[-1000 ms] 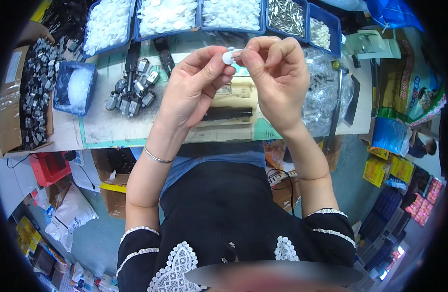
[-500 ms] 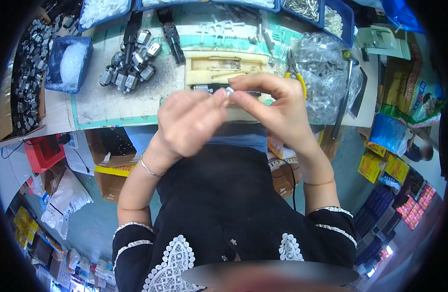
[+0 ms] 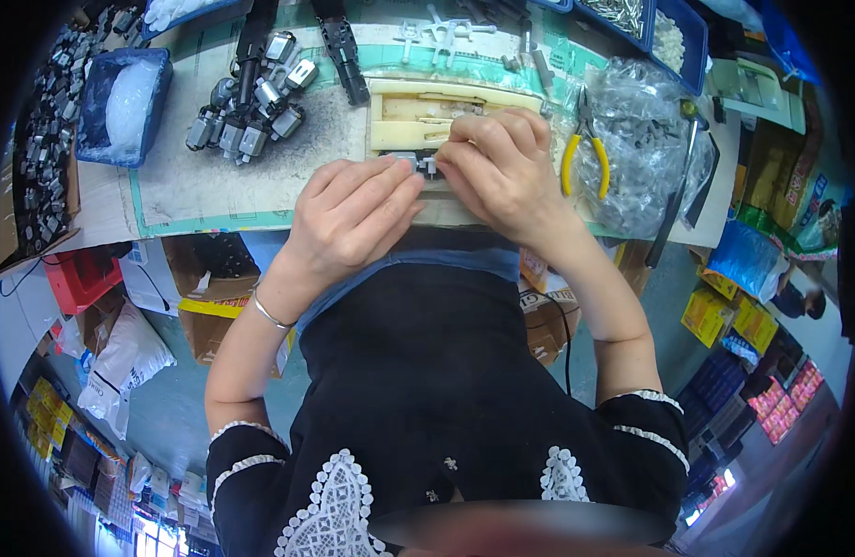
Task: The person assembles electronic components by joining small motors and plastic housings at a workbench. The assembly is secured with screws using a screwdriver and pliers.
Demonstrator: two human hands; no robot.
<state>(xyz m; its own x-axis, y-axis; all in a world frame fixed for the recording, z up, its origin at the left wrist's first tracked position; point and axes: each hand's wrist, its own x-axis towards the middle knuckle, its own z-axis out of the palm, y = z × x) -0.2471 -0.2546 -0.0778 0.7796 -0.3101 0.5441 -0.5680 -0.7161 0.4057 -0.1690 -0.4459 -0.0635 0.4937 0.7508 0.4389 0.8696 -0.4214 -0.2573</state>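
Note:
At the front of the bench a black-and-grey mechanical part (image 3: 427,166) lies against the near side of a cream-coloured block fixture (image 3: 390,114). My left hand (image 3: 353,218) reaches it from the left, its fingers pressed together on the part's silver-grey end. From the right, my right hand (image 3: 503,172) is bent over the part, thumb and fingertips pinched close beside my left fingertips. Whatever the right fingertips pinch is too small and covered to name. Both hands hide much of the part.
Left of the fixture are a heap of small silver motors (image 3: 251,139) and a blue bin (image 3: 85,139). Yellow-handled pliers (image 3: 570,167) lie to the right, beside a clear plastic bag (image 3: 641,176). White plastic pieces (image 3: 450,37) lie behind the fixture.
Both hands, raised together earlier around a small white piece, have come down and forward onto the black-and-grey part. The white piece is no longer plainly visible. The view has shifted slightly.

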